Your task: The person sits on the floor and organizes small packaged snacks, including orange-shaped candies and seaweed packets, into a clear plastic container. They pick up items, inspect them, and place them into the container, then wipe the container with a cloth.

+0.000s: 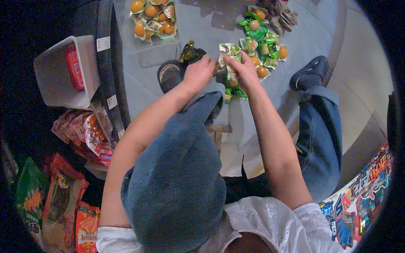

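Observation:
My right hand point(246, 71) grips a white and green printed plastic wrapper point(230, 52) between thumb and fingers. Close beside it, my left hand point(201, 72) has its fingertips drawn together near a small brownish item; whether they hold it is unclear. Beyond and right of my hands lie several egg-like orange-brown balls in clear and green wrappers point(265, 49). More green-wrapped ones point(234, 91) show below my right hand. A clear plastic container point(158, 53) at the upper left holds several wrapped orange-brown balls point(152, 12). Next to my left hand is a crumpled dark plastic bag point(191, 53).
Left, a translucent white bin point(53, 76) holds a red packet point(74, 68), with snack packets point(76, 126) below. Grey gloves point(281, 17) lie at the upper right. My shoes point(311, 71) flank the work area. A wooden stool point(220, 128) shows beneath; printed boxes point(357, 196) stand lower right.

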